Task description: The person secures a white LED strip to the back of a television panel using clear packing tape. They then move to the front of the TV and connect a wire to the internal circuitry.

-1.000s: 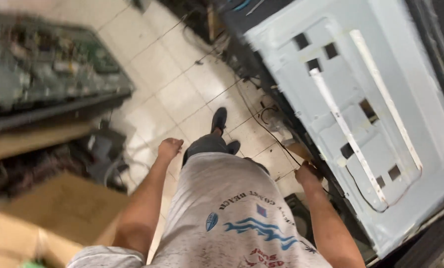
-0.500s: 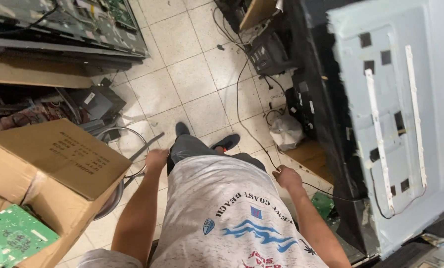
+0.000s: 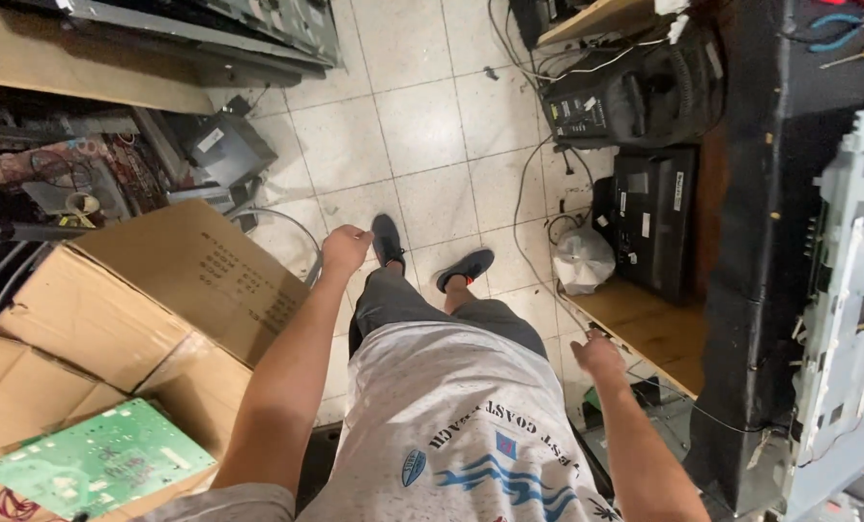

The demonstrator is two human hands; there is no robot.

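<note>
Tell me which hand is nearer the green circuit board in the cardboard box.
Left. The left hand hangs above the box flap, up and right of the green circuit board; the right hand is far across the body, by the wooden shelf.
</note>
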